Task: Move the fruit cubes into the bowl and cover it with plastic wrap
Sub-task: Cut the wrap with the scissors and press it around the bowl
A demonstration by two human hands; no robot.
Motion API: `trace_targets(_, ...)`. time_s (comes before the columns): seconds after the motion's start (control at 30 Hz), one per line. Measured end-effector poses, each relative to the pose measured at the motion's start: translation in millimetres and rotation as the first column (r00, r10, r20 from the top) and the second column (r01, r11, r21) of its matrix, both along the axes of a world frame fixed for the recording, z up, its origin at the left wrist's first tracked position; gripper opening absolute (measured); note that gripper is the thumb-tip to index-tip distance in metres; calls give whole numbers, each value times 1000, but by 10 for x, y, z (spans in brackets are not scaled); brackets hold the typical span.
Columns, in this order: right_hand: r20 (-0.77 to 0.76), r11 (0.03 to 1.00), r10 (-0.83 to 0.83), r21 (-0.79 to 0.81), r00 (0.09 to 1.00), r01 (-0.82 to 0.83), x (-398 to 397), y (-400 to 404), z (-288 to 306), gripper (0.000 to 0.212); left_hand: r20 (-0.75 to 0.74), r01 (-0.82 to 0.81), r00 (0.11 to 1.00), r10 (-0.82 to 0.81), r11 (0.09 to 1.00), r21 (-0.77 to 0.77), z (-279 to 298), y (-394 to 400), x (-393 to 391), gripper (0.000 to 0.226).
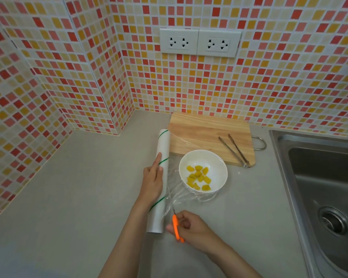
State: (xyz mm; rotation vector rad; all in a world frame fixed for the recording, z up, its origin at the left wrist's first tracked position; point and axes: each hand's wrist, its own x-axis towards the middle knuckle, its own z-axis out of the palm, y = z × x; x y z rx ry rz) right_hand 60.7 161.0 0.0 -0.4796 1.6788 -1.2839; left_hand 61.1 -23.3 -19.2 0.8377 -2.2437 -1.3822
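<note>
A white bowl stands on the grey counter and holds several yellow fruit cubes. A clear sheet of plastic wrap stretches from the white roll over the bowl toward the cutting board. My left hand lies flat on the roll, pressing it down. My right hand holds orange-handled scissors, whose blades point up along the wrap just right of the roll.
A wooden cutting board lies behind the bowl with metal tongs on it. A steel sink fills the right side. Tiled walls with two sockets close the back and left.
</note>
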Motion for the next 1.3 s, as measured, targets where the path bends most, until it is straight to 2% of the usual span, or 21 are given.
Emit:
trace_targets(0.1, -30, 996, -85, -6, 996, 85, 27, -67, -34, 28, 9, -4, 1000, 4, 1000, 5, -7, -3, 5, 46)
trace_targets(0.4, -146, 960, -273, 28, 951, 280, 13, -213, -162, 39, 20, -9, 1000, 9, 1000, 11, -27, -5, 29, 47)
trace_targets(0.57, -111, 970, -215, 93, 970, 226, -99, -305, -117, 52, 12, -12, 1000, 12, 1000, 25, -13, -3, 52, 47)
trace_targets(0.73, -157, 971, -189, 117, 969, 208, -192, -449, -40, 61, 11, -25, 1000, 25, 999, 34, 6, -14, 77, 47)
trace_targets(0.87, -189, 969, -212, 89, 959, 231, -220, -538, -41, 60, -16, -35, 999, 35, 999, 40, 28, -30, 108, 47)
trace_targets(1.0, -140, 969, -212, 97, 967, 227, -259, -656, 8, 55, -25, -20, 999, 21, 1000, 17, 34, -37, 162, 47)
trace_targets(1.3, -106, 959, -256, 97, 961, 267, -313, -841, 140, 63, -45, -43, 998, 44, 999, 31, 80, -34, 214, 47)
